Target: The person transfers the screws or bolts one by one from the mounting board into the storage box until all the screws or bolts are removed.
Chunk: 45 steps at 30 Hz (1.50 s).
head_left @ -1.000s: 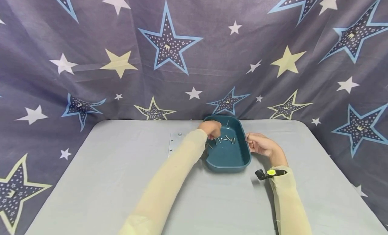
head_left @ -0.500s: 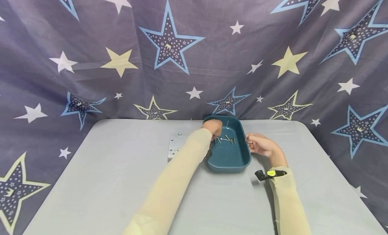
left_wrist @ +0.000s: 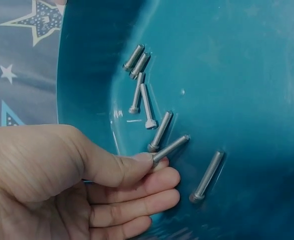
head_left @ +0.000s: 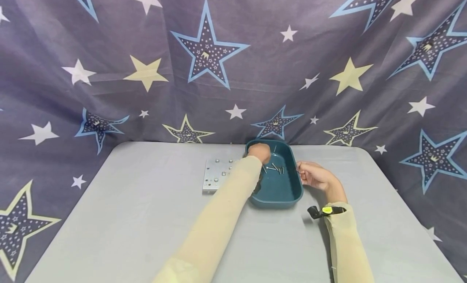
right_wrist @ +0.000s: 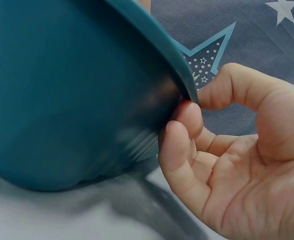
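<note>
Inside a dark teal plastic bin, my left hand reaches over the far left part. The left wrist view shows this hand pinching one silver socket-head bolt between thumb and forefinger, head end at the fingertips. Several similar bolts lie on the bin floor, one a little right of the fingers. My right hand grips the bin's right rim; in the right wrist view its thumb and curled fingers hold the edge.
A silver metal plate with several screws in it lies left of the bin, partly covered by my left sleeve. The grey table ends at a star-patterned curtain behind the bin.
My left hand and forearm have shifted slightly right within the bin, uncovering more of the metal plate. The right hand stays on the rim, and the bin has barely moved.
</note>
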### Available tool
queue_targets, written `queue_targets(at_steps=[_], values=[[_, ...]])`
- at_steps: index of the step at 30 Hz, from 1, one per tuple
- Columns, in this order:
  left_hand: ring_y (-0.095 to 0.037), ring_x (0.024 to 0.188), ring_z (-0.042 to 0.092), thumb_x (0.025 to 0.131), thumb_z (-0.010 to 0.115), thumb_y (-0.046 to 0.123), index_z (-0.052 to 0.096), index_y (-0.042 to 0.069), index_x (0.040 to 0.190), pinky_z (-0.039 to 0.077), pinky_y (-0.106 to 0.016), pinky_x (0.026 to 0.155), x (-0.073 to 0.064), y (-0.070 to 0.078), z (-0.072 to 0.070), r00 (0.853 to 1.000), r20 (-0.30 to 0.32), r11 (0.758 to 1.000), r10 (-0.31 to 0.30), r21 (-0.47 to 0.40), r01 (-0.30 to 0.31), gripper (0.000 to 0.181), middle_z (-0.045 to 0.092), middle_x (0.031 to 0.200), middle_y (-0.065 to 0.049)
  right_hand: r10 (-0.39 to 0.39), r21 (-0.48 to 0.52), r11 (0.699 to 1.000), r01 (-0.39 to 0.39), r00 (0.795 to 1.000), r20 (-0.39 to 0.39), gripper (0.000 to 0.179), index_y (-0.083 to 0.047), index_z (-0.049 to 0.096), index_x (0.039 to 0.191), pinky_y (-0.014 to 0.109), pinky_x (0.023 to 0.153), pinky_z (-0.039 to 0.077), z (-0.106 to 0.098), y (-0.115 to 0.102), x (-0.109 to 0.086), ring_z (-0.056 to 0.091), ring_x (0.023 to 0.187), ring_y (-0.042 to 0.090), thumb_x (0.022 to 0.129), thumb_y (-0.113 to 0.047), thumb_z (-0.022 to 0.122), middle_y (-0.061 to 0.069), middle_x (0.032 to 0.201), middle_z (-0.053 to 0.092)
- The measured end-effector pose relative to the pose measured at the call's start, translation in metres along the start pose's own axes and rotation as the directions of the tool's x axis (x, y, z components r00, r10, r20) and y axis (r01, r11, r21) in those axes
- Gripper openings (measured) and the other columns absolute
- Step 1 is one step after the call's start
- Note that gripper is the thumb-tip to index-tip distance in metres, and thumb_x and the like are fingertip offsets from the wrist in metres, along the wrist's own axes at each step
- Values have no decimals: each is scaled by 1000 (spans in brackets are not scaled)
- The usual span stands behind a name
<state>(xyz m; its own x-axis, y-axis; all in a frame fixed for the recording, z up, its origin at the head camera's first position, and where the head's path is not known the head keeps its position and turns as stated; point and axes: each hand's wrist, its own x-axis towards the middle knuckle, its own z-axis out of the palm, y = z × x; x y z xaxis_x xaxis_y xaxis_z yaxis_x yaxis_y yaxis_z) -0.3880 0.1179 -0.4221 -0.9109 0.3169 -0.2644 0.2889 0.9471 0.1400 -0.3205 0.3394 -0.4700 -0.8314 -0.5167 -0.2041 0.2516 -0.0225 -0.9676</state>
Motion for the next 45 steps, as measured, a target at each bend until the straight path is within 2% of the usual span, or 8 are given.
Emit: queue_targets(at_steps=[6, 11, 17, 23, 29, 36, 39, 45], values=[[-16, 95, 62, 96, 61, 17, 70, 12, 122, 58, -38, 81, 4, 8, 0, 995, 51, 997, -81, -15, 82, 28, 69, 116, -3, 2, 4, 1000, -2, 1000, -6, 38, -18, 59, 84, 20, 68, 53, 1, 0, -1, 62, 72, 4, 101, -1, 31, -10, 76, 64], [-16, 92, 62, 97, 60, 19, 69, 12, 126, 59, -38, 76, 20, 9, 4, 986, 99, 990, -133, -29, 137, 31, 68, 115, -2, 1, 7, 1000, -1, 1000, -11, 36, -17, 58, 85, 20, 68, 53, 1, 0, 0, 61, 71, 4, 101, 0, 31, -10, 76, 63], [-16, 93, 63, 99, 58, 20, 69, 12, 127, 60, -39, 78, 22, 9, 3, 980, 108, 983, -167, -58, 174, 31, 70, 119, -3, 5, 8, 1000, -5, 1000, -13, 38, -18, 58, 82, 20, 68, 52, 2, 0, 0, 60, 70, 3, 102, 0, 30, -11, 75, 61], [-16, 86, 61, 98, 59, 16, 71, 11, 123, 59, -37, 77, 16, 10, 1, 980, 97, 982, -174, -64, 180, 28, 70, 113, -3, 3, 13, 1000, -3, 1000, -3, 39, -19, 58, 82, 20, 68, 53, 2, 0, -1, 61, 71, 3, 103, -1, 30, -11, 75, 61], [-16, 89, 64, 98, 59, 15, 71, 11, 123, 60, -37, 79, 13, 10, 0, 983, 77, 984, -168, -54, 172, 29, 71, 116, -4, -6, 6, 1000, 6, 1000, 7, 39, -18, 57, 82, 20, 68, 53, 1, 0, 0, 60, 71, 3, 103, -1, 29, -11, 75, 60], [-17, 89, 64, 97, 61, 17, 71, 12, 124, 61, -39, 78, 18, 11, 1, 981, 89, 983, -173, -47, 177, 29, 71, 118, -4, -19, 11, 1000, 18, 999, 45, 41, -19, 58, 83, 20, 69, 53, -1, 0, -1, 61, 73, 4, 105, -2, 28, -11, 77, 61], [-17, 88, 64, 98, 60, 17, 70, 11, 125, 60, -39, 78, 19, 11, 0, 980, 94, 983, -174, -46, 179, 30, 71, 118, -4, -20, 11, 1000, 19, 999, 41, 42, -20, 60, 83, 20, 69, 53, -1, 0, -1, 61, 73, 4, 104, -2, 28, -11, 77, 63], [-17, 96, 66, 99, 58, 17, 68, 13, 130, 60, -40, 80, 11, 16, -3, 977, 95, 981, -193, -18, 196, 32, 70, 122, -4, -18, -10, 1000, 18, 1000, 21, 40, -19, 61, 85, 20, 68, 52, 0, 0, -1, 61, 72, 3, 102, 0, 29, -11, 78, 63]])
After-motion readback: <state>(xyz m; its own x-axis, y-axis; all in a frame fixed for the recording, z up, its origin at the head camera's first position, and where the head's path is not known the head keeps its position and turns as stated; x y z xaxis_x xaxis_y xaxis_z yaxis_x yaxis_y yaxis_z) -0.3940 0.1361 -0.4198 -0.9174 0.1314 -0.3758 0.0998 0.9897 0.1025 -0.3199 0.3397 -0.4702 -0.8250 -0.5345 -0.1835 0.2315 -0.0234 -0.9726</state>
